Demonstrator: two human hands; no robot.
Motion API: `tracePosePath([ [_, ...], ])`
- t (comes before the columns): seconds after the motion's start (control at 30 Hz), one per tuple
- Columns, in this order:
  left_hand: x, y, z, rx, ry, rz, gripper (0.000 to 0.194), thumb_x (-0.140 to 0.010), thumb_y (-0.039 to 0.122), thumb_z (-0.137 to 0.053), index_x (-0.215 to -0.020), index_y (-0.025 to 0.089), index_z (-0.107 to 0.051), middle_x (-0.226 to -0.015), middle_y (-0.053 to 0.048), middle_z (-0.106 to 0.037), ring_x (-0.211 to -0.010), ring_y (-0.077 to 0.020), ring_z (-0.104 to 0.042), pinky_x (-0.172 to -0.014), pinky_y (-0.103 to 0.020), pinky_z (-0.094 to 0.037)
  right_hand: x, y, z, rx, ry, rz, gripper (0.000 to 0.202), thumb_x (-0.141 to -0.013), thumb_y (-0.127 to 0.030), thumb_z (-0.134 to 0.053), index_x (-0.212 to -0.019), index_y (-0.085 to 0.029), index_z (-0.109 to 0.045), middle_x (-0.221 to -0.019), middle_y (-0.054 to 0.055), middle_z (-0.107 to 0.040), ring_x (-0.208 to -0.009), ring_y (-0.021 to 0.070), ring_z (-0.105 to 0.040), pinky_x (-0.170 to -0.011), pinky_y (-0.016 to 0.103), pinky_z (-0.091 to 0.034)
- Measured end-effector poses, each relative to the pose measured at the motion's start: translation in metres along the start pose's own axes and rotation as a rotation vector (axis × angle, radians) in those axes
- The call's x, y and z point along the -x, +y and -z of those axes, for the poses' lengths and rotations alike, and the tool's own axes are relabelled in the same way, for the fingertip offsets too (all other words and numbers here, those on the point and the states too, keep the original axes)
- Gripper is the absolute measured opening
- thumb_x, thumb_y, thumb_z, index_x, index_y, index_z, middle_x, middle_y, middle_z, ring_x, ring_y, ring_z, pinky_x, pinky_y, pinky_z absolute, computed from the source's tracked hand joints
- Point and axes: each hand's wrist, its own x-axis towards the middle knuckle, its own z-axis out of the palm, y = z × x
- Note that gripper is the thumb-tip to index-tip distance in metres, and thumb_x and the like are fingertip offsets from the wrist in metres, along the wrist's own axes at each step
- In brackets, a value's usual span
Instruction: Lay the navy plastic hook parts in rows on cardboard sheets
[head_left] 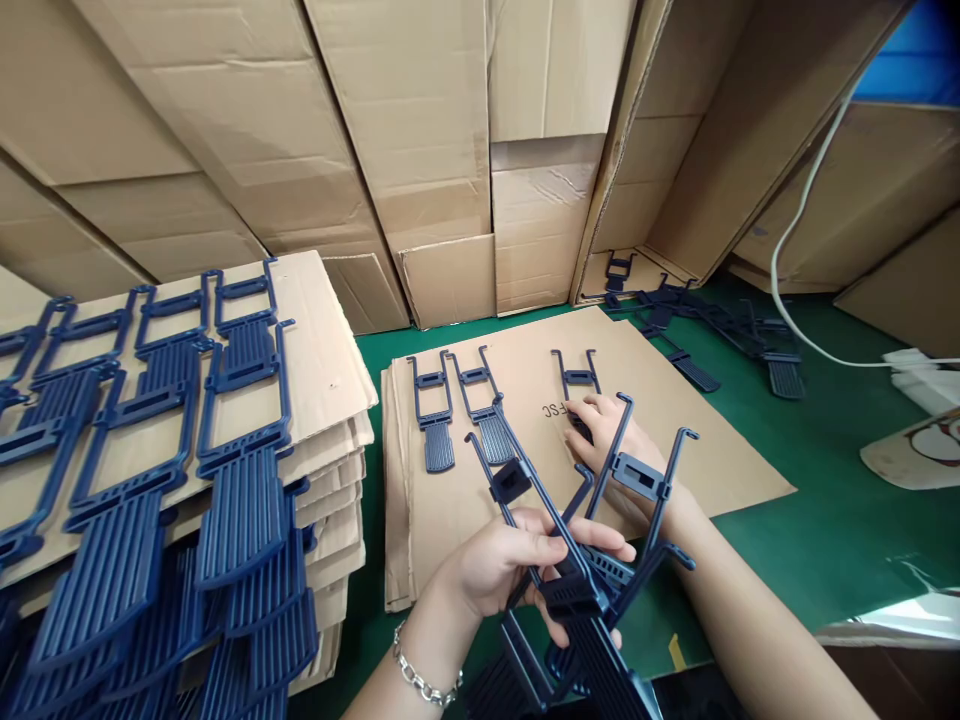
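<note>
Several dark blue plastic frames, each with two hooked arms and a ribbed paddle, are bunched in my left hand, whose fingers are wrapped round them. Beyond them, my right hand reaches over the flat cardboard sheet with its fingers closed on the lower part of another blue plastic frame. That piece lies against the sheet, its paddle hidden by my fingers. To its left, two similar frames lie side by side on the cardboard, hooks pointing away from me.
At left stands a tall stack of cardboard sheets with rows of blue frames between layers. Loose frames lie at the back right on the green table. Cardboard panels wall the back. A white cable hangs at right.
</note>
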Motion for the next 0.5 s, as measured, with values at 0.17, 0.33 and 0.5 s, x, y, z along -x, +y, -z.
tracePosePath([
  [0.17, -0.003, -0.004, 0.001, -0.009, -0.025, 0.039, 0.044, -0.074, 0.035, -0.060, -0.113, 0.015, -0.060, -0.124, -0.012, -0.052, -0.079, -0.0209, -0.066, -0.048, -0.017, -0.052, 0.004, 0.011, -0.010, 0.021, -0.017, 0.054, 0.040, -0.082, -0.029, -0.044, -0.118, -0.013, -0.053, -0.123, 0.012, -0.044, -0.111, 0.0252, -0.042, -0.096, 0.035, -0.036],
  [0.33, -0.005, -0.006, 0.000, -0.044, -0.057, 0.004, 0.037, -0.078, 0.030, -0.053, -0.112, 0.016, -0.061, -0.124, -0.010, -0.053, -0.081, -0.0187, -0.065, -0.049, -0.016, -0.052, -0.005, -0.010, -0.016, 0.083, -0.147, -0.027, 0.045, -0.082, -0.021, -0.039, -0.125, -0.011, -0.050, -0.125, 0.012, -0.045, -0.104, 0.0276, -0.047, -0.092, 0.039, -0.040],
  [0.5, -0.002, -0.007, -0.004, -0.001, -0.085, -0.022, 0.040, -0.080, 0.029, -0.051, -0.116, 0.013, -0.058, -0.113, -0.009, -0.059, -0.078, -0.0160, -0.065, -0.049, -0.014, -0.052, -0.004, -0.029, -0.022, -0.034, -0.089, 0.021, 0.063, -0.079, -0.023, -0.045, -0.140, -0.017, -0.029, -0.141, 0.010, -0.026, -0.122, 0.0307, -0.035, -0.096, 0.046, -0.039],
])
